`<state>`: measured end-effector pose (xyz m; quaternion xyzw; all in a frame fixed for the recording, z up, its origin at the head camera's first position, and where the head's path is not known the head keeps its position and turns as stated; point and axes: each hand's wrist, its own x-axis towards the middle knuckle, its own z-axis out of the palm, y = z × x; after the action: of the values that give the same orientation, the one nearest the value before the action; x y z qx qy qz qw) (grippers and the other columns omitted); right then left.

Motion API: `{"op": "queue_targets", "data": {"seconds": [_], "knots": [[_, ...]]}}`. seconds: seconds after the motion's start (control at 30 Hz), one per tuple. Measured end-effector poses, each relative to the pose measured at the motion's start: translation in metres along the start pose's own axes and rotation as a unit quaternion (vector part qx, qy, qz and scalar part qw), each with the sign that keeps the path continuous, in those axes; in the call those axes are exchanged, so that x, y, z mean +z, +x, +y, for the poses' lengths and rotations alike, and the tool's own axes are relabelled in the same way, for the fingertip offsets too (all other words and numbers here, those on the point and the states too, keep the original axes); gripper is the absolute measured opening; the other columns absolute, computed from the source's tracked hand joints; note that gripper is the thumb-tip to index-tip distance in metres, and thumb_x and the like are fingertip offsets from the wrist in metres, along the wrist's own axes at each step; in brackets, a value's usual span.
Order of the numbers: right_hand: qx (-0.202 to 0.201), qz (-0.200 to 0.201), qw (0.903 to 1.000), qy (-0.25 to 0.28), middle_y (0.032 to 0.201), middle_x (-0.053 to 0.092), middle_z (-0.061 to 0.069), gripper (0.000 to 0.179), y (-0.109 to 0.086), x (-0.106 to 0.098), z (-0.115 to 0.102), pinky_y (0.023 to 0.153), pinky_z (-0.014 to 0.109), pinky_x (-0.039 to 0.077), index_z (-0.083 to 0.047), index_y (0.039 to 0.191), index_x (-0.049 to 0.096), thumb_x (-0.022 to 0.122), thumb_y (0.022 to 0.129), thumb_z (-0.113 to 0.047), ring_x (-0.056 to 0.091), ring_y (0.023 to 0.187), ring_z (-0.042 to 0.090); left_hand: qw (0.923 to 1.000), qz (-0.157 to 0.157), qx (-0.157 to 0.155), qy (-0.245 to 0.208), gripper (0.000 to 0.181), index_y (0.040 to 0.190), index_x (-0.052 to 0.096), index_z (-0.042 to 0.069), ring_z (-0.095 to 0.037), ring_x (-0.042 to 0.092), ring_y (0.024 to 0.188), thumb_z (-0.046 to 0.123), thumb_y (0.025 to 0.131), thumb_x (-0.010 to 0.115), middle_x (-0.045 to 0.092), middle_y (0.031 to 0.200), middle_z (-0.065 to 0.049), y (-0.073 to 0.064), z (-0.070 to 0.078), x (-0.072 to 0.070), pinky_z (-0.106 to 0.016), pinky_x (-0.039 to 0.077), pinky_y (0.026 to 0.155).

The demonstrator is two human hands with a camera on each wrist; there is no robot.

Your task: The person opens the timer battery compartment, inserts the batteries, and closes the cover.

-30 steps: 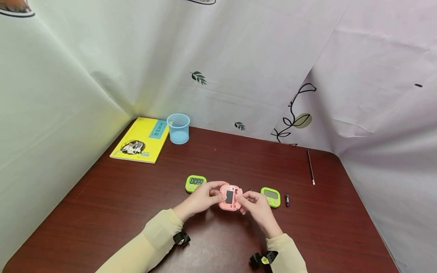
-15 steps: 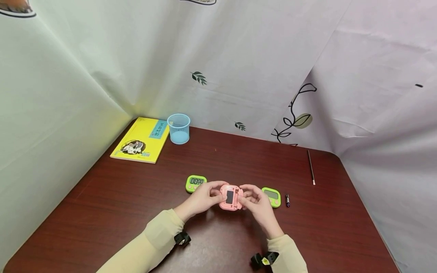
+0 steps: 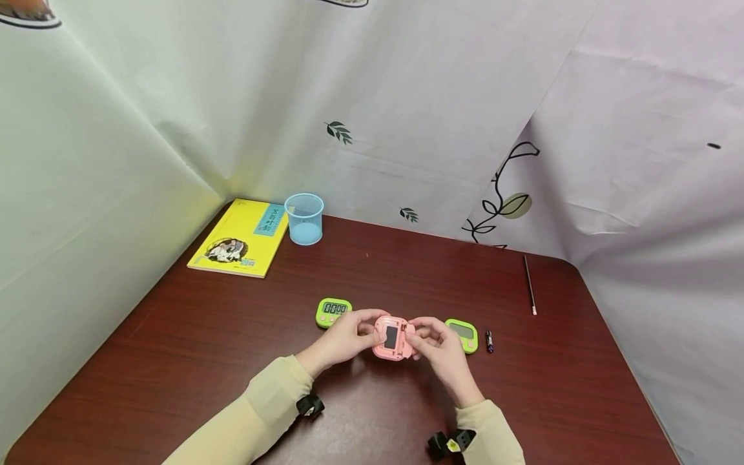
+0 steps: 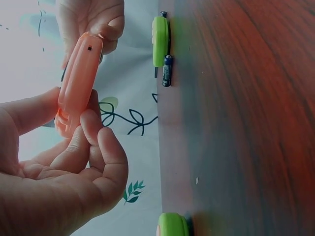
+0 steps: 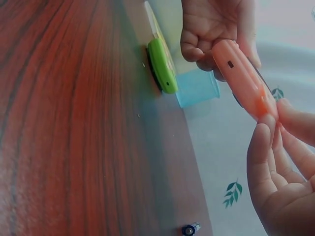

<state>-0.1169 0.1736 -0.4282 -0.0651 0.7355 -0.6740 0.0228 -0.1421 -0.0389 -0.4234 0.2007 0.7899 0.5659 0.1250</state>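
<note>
Both hands hold up a pink digital timer, its back turned to the head view. A dark rectangle and a narrow uncovered battery slot show on that back. My left hand pinches its left edge, thumb on the back and fingers behind. My right hand pinches the right edge, its thumb on a pink piece beside the slot that looks like the battery cover. Whether a battery lies in the slot is hard to tell. In the left wrist view the timer's smooth side stands nearly upright between the hands.
A green timer reading zeros lies behind my left hand. Another green timer, its display blank, lies by my right hand, with a small battery beside it. Farther off are a pencil, a blue cup and a yellow book.
My right fingers have shifted up along the pink timer's right edge, and the pink piece under the thumb now sticks out farther right. The left hand has stayed nearly still.
</note>
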Motion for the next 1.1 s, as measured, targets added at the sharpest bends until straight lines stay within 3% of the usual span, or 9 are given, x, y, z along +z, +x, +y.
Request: {"op": "queue_targets", "data": {"seconds": [0.2,0.57,0.87,1.1], "knots": [[0.003,-0.008,1.0000,0.004,0.076,0.063,0.003,0.026,0.0004,-0.0028,0.0008,0.058,0.027,0.052,0.011,0.106,0.057,0.067,0.086,-0.002,0.059,0.058,0.009,1.0000,0.007,0.001,0.005,0.042,0.127,0.056,-0.001,-0.006,0.062,0.073,0.009,0.087,0.065,0.071,0.083,-0.008,0.0007,-0.0003,-0.0031,-0.022,0.047,0.065],[0.011,-0.037,0.9990,-0.023,0.079,0.066,0.010,0.025,-0.0017,-0.0048,0.0033,0.059,0.028,0.054,0.012,0.103,0.061,0.069,0.085,-0.004,0.062,0.059,0.009,0.9998,0.014,-0.005,0.015,0.042,0.127,0.055,-0.001,-0.007,0.059,0.069,0.009,0.087,0.065,0.070,0.079,-0.007,0.0012,-0.0017,-0.0049,-0.022,0.045,0.062],[0.004,-0.071,0.9974,-0.007,0.078,0.067,0.008,0.026,-0.0035,-0.0049,0.0053,0.060,0.027,0.054,0.018,0.101,0.056,0.066,0.086,-0.002,0.061,0.060,0.007,0.9996,0.019,-0.010,0.016,0.043,0.128,0.055,-0.001,-0.008,0.059,0.068,0.009,0.087,0.065,0.069,0.079,-0.006,0.0014,-0.0025,-0.0045,-0.023,0.045,0.063],[0.016,-0.083,0.9958,-0.034,0.077,0.068,0.009,0.025,-0.0043,-0.0076,0.0094,0.059,0.028,0.054,0.016,0.099,0.058,0.068,0.086,-0.003,0.062,0.059,0.008,0.9997,0.020,-0.014,0.010,0.044,0.129,0.054,-0.001,-0.023,0.062,0.071,0.008,0.087,0.065,0.068,0.077,-0.005,0.0016,-0.0028,-0.0052,-0.023,0.044,0.062]]}}
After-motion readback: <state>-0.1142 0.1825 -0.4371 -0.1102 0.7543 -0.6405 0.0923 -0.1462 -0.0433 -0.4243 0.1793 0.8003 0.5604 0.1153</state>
